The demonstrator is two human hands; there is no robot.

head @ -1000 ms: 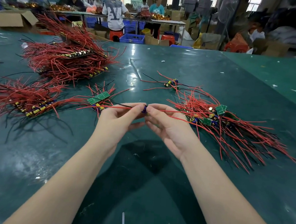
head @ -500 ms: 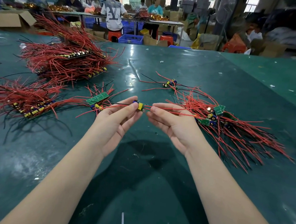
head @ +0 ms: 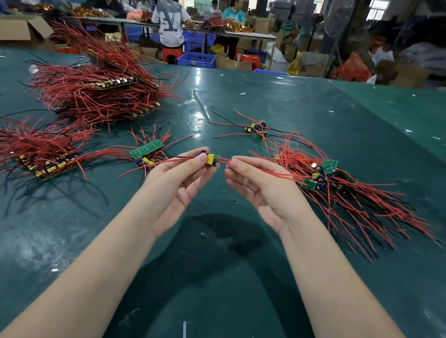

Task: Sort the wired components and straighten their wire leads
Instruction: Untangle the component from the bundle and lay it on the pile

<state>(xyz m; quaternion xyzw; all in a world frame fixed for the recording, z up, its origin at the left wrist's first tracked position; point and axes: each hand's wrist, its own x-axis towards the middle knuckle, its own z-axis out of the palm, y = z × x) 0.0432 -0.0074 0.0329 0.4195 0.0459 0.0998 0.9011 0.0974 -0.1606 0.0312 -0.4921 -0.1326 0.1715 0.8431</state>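
Two bare forearms enter from the near edge, one on the left, one on the right; no sleeves cover them; the left hand (head: 174, 182) and right hand (head: 261, 188) wear no gloves; fingernails short, unpainted.

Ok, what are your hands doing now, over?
Left hand pinches small board. Right hand pinches its red lead, pulled straight. Unsorted pile right, sorted stacks left. Nothing in the way.
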